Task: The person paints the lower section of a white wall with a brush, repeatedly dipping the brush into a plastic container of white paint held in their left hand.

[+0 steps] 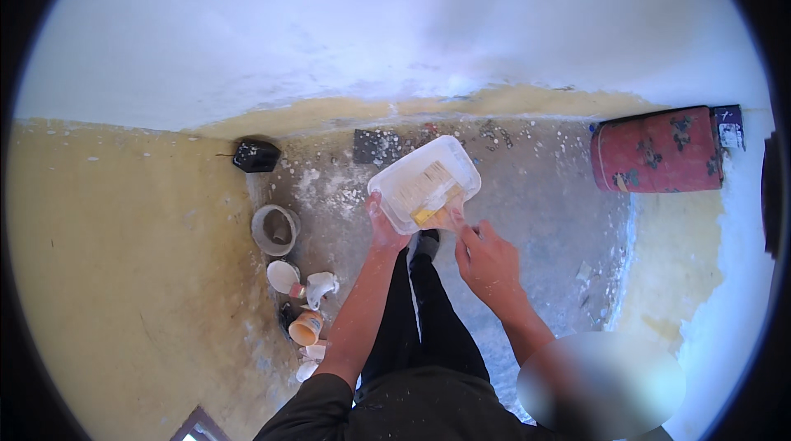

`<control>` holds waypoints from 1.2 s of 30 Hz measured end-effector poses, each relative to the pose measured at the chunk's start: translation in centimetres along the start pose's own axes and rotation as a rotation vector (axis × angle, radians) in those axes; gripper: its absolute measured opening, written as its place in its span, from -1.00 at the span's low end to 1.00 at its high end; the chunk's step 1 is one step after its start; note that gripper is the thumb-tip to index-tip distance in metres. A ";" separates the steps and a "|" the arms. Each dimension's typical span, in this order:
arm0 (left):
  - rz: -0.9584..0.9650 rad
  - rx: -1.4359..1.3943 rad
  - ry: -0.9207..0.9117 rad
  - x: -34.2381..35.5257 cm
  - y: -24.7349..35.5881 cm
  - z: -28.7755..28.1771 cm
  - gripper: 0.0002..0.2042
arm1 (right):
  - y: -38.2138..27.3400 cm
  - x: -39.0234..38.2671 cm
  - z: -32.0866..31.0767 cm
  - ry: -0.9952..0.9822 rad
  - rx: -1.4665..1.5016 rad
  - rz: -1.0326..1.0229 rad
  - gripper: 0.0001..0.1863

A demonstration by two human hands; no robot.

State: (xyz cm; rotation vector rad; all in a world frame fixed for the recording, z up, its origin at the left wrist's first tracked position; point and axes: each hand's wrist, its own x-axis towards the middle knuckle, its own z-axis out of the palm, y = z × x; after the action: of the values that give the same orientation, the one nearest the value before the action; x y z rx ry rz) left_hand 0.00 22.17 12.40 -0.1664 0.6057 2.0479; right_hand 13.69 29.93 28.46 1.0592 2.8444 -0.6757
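My left hand [384, 231] grips the clear rectangular plastic tub [424, 183]; my right hand [488, 261] holds what looks like a yellow-handled brush [437, 212] inside it.

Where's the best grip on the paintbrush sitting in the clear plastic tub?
Probably the handle end of the paintbrush, approached from the near right corner. Its bristles lie inside the clear plastic tub and the handle juts over the rim toward the right hand, already at it. The left hand holds the tub's near edge.

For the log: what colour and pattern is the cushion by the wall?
Red cushion with dark flower-like shapes; head view.
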 end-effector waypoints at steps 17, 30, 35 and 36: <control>0.055 0.005 0.124 -1.0 -1.3 -0.2 -0.26 | 2.6 -1.4 2.9 -0.034 0.554 0.032 -0.54; 0.070 -0.076 0.100 4.1 0.0 -9.5 -0.26 | 5.9 8.8 9.1 -0.110 1.580 0.427 -0.63; 0.065 -0.048 0.124 4.6 1.4 -14.0 -0.23 | 11.6 16.7 18.0 -0.053 1.510 0.487 -0.76; 0.058 -0.035 0.140 4.2 1.6 -14.8 -0.22 | 12.8 17.9 20.2 -0.061 1.488 0.505 -0.77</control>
State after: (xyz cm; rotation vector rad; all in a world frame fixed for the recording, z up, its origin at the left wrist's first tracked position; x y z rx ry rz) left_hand -5.38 17.64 -1.41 -0.3178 0.6676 2.1163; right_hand 5.68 41.36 2.10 1.5686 1.4638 -2.6719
